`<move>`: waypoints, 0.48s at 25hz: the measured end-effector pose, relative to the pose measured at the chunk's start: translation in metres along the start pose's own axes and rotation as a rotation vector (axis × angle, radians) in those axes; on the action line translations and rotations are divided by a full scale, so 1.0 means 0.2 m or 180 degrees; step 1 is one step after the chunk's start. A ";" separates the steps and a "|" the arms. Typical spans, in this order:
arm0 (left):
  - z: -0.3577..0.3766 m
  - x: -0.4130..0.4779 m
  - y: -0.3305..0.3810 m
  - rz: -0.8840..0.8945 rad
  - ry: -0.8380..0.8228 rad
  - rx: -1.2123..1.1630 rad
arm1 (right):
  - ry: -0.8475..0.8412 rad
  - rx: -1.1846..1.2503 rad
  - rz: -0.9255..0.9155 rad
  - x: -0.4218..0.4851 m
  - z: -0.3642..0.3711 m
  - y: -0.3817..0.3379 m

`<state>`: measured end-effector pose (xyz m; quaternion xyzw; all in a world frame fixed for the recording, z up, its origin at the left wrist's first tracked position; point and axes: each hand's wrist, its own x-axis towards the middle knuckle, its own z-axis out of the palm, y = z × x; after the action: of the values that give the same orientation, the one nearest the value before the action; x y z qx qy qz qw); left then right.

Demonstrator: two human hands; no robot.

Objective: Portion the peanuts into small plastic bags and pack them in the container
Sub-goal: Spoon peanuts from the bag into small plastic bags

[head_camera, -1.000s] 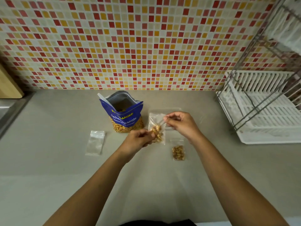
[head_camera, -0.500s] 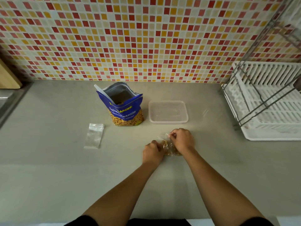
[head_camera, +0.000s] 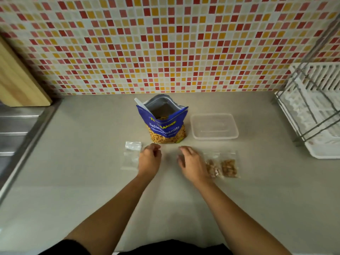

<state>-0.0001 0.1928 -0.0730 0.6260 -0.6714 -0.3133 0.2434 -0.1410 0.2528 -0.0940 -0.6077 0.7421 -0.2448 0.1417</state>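
Dish rack (head_camera: 312,116) getting cut off at right edge, wooden board (head_camera: 18,80) at left. Left grip (head_camera: 150,159) covering side of flat small bag (head_camera: 131,155); hard to tell if touching. Right grip (head_camera: 191,162) hiding edge of first peanut-filled bag (head_camera: 212,167). Both grips hanging loose, fingers half curled, holding nothing. Blue peanut bag (head_camera: 166,124) standing open at back of bench (head_camera: 92,181), holding peanuts and white scoop (head_camera: 139,103). Clear container (head_camera: 214,127) sitting just beside it. Second peanut-filled bag (head_camera: 229,167) lying right beside first.
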 end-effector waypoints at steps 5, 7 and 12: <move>-0.26 0.16 -0.29 -0.0625 0.0515 0.0297 | -0.0330 -0.0541 0.0264 -0.08 0.28 -0.13; -0.28 0.19 -0.34 -0.0980 0.0278 0.0518 | -0.0233 -0.0734 0.0348 -0.09 0.29 -0.12; -0.28 0.23 -0.40 -0.1168 0.0324 0.0040 | -0.0164 -0.0762 0.0307 -0.09 0.31 -0.11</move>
<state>0.0906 0.1396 -0.0952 0.7544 -0.5348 -0.3162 0.2119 -0.0879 0.2555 -0.1360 -0.5899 0.7905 -0.1317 0.0987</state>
